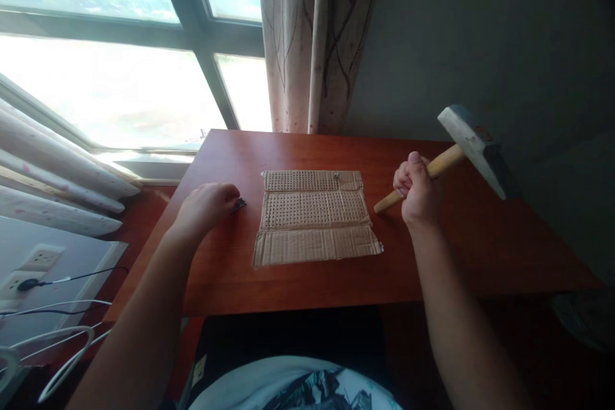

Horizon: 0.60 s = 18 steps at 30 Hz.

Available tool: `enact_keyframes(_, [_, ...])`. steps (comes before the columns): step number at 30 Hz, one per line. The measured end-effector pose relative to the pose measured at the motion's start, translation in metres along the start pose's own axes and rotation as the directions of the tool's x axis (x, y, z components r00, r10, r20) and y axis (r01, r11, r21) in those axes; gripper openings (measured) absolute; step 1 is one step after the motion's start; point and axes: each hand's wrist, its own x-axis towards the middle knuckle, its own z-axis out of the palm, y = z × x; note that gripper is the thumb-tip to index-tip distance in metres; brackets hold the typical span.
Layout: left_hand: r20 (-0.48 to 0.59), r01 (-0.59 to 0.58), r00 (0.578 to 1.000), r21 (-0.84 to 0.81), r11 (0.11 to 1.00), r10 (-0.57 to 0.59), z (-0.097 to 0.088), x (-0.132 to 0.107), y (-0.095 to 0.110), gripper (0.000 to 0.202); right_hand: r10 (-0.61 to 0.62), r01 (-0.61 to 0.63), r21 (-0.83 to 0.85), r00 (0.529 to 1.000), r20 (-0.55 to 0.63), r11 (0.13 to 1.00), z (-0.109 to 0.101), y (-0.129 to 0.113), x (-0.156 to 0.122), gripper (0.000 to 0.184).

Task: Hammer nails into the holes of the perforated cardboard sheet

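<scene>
My right hand (419, 189) is wrapped round the wooden handle of a hammer (473, 144), holding it raised and tilted over the right side of the table. The metal head is up at the right, and the handle's end points down toward the cardboard. At the left, my left hand (209, 204) is low over the tabletop, fingers curled down against a few small dark metal pieces (240, 204), perhaps nails. Its fingertips are hidden. Between my hands lies a flat piece of corrugated cardboard (317, 243), with rows of small dark dots across its upper two bands and a plain lower band.
The reddish-brown table (298, 291) stands against a window (120, 90) and a grey wall (432, 32). A patterned curtain (298, 45) hangs behind it. White cables (72, 359) and a plugged-in black cord (31, 284) are at the lower left.
</scene>
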Motion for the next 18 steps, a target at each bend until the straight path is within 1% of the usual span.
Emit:
enact_keyframes(4, [0.036, 0.015, 0.999, 0.020, 1.000, -0.016, 0.002, 0.001, -0.003, 0.034, -0.016, 0.016, 0.007, 1.000, -0.003, 1.000, -0.003, 0.000, 0.000, 0.061])
enact_keyframes(11, [0.035, 0.032, 0.999, 0.062, 0.998, -0.035, 0.003, 0.000, -0.004, 0.035, -0.044, 0.045, 0.041, 0.999, -0.015, 0.998, -0.009, -0.003, -0.002, 0.060])
enact_keyframes(18, [0.036, 0.042, 0.998, 0.107, 0.993, -0.046, 0.002, 0.002, -0.001, 0.034, -0.067, 0.069, 0.039, 0.996, -0.051, 0.997, -0.015, -0.003, 0.000, 0.064])
